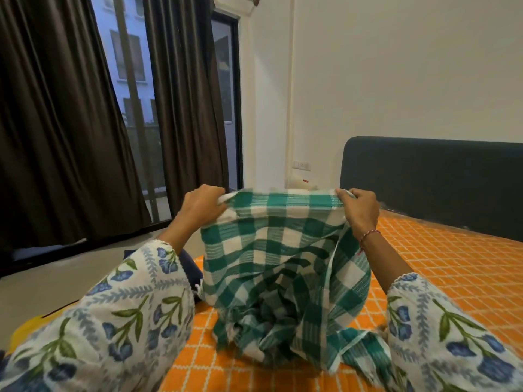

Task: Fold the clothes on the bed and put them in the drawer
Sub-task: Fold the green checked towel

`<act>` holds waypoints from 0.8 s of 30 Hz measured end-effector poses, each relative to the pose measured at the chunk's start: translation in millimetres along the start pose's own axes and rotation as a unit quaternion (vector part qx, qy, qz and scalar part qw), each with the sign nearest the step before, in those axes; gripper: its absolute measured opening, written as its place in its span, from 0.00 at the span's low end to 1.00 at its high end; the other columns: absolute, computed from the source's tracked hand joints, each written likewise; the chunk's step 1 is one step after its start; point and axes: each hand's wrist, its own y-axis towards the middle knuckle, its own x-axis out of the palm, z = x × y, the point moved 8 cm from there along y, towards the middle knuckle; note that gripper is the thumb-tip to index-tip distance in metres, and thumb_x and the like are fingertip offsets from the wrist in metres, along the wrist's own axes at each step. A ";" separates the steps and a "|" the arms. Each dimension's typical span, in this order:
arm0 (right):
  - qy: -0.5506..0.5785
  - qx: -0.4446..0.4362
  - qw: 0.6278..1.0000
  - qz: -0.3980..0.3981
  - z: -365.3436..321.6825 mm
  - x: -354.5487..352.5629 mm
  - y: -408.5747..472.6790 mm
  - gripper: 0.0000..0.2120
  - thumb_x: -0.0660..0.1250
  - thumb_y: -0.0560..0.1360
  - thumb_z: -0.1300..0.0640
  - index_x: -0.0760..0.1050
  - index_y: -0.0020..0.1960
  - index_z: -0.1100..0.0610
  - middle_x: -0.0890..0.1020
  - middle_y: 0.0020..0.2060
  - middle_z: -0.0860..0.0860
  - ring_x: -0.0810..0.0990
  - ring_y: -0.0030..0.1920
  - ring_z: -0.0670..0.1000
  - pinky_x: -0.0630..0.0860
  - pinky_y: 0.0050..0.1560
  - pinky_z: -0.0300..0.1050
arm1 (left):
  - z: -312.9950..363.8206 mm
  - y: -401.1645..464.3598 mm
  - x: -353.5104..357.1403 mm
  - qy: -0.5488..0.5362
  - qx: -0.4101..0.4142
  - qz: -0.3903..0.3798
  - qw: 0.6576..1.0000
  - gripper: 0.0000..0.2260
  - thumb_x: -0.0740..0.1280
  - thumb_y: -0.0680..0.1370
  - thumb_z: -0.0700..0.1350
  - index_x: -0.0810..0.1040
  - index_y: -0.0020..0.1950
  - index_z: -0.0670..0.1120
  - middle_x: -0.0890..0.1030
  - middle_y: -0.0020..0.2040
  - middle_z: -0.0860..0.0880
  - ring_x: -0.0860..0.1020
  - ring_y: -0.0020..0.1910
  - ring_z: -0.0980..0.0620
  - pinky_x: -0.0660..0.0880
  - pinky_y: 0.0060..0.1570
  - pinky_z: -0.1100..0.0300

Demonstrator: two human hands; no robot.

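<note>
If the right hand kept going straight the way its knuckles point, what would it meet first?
Likely the dark headboard beyond the right hand, which grips the checked cloth; depth is unclear.

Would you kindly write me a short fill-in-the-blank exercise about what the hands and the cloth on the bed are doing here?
1. The left hand and right hand each grip a top ____ of the checked cloth.
2. The cloth's checks are white and ____.
3. The cloth's lower end rests crumpled on the ____ bedsheet.
4. A red thread circles the ____ wrist.

Missing words: corner; green; orange; right
</note>
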 end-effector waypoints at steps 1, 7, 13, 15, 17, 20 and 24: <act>0.001 0.001 1.000 -0.005 1.1 0.8 -1.1 0.12 0.66 0.77 0.51 0.81 0.43 0.59 0.81 0.40 0.54 0.79 0.39 0.53 0.73 0.33 0.40 | -6.7 -1.9 -0.8 0.016 -0.009 0.015 1.000 0.08 0.62 0.78 0.44 0.79 0.49 0.43 0.79 0.49 0.44 0.78 0.50 0.42 0.71 0.42 0.53; 0.035 0.036 0.999 0.012 11.7 -2.5 1.1 0.13 0.64 0.78 0.51 0.78 0.41 0.58 0.81 0.39 0.52 0.80 0.39 0.53 0.74 0.37 0.43 | -49.7 -10.0 16.0 -0.048 -0.147 -0.026 0.988 0.12 0.60 0.76 0.35 0.83 0.47 0.41 0.79 0.47 0.42 0.77 0.47 0.41 0.72 0.42 0.52; 0.041 0.041 0.998 0.021 17.3 -3.1 5.1 0.13 0.64 0.78 0.51 0.78 0.41 0.58 0.80 0.38 0.53 0.81 0.41 0.55 0.79 0.46 0.51 | -58.4 -13.7 39.4 -0.226 -0.183 -0.100 0.951 0.12 0.58 0.77 0.36 0.75 0.35 0.42 0.74 0.34 0.44 0.75 0.41 0.43 0.66 0.38 0.56; 0.031 0.037 0.999 0.014 17.2 -1.6 6.3 0.13 0.64 0.78 0.51 0.78 0.41 0.58 0.81 0.39 0.54 0.81 0.40 0.55 0.79 0.44 0.50 | -57.8 -20.8 36.7 -0.148 -0.159 -0.084 0.973 0.09 0.58 0.80 0.43 0.75 0.46 0.43 0.74 0.41 0.44 0.76 0.47 0.40 0.67 0.41 0.54; 0.025 0.037 0.999 0.014 17.6 -1.6 6.8 0.13 0.64 0.78 0.51 0.79 0.42 0.58 0.81 0.39 0.54 0.80 0.39 0.54 0.77 0.42 0.47 | -57.8 -24.1 31.9 -0.070 -0.135 -0.061 0.987 0.11 0.60 0.81 0.50 0.76 0.52 0.44 0.77 0.46 0.42 0.76 0.50 0.39 0.69 0.42 0.53; 0.018 0.039 0.999 0.012 18.9 0.2 5.9 0.13 0.64 0.78 0.51 0.80 0.44 0.59 0.81 0.40 0.54 0.80 0.39 0.53 0.73 0.35 0.41 | -66.6 -28.5 26.3 0.001 -0.142 -0.028 0.990 0.19 0.61 0.79 0.58 0.81 0.46 0.44 0.81 0.43 0.45 0.78 0.43 0.44 0.68 0.35 0.57; 0.029 0.045 0.999 0.001 19.4 7.7 5.4 0.12 0.64 0.79 0.51 0.79 0.45 0.59 0.81 0.41 0.54 0.80 0.40 0.54 0.74 0.35 0.41 | -77.7 -33.5 24.6 -0.077 -0.199 0.013 0.977 0.23 0.61 0.79 0.59 0.80 0.41 0.40 0.79 0.39 0.44 0.77 0.42 0.42 0.68 0.36 0.55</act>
